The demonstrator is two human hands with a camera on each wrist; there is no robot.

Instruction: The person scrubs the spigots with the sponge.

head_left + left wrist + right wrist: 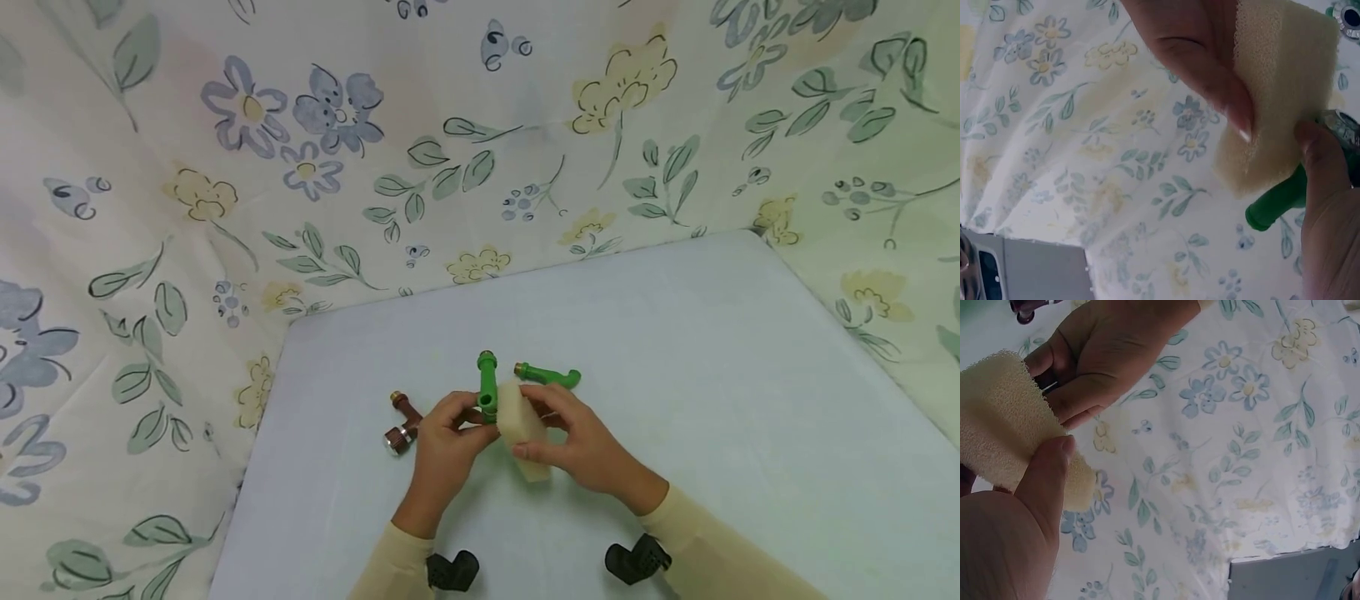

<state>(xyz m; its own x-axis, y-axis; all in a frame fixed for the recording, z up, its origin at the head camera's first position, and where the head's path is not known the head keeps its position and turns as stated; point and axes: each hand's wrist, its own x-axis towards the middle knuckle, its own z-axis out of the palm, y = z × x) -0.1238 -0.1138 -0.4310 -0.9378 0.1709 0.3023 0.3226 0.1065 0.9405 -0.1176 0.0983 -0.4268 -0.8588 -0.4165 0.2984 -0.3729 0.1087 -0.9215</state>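
Note:
My left hand [446, 442] grips a green plastic tap [487, 382] with a threaded end pointing away. In the left wrist view its thumb lies by a silver collar on the tap [1279, 199]. My right hand [588, 446] holds a thick cream-coloured sponge [517, 425] upright against the tap's right side, thumb on the near face and fingers behind. The sponge [1010, 419] hides the left hand's fingertips in the right wrist view. Just beyond the right hand lies a second green tap [549, 377] with a curved spout.
A brown tap [405, 425] with a silver collar lies left of the left hand, partly covered by it. Everything is on a white-covered table [675, 333]. A floral curtain [450, 167] hangs behind and at both sides.

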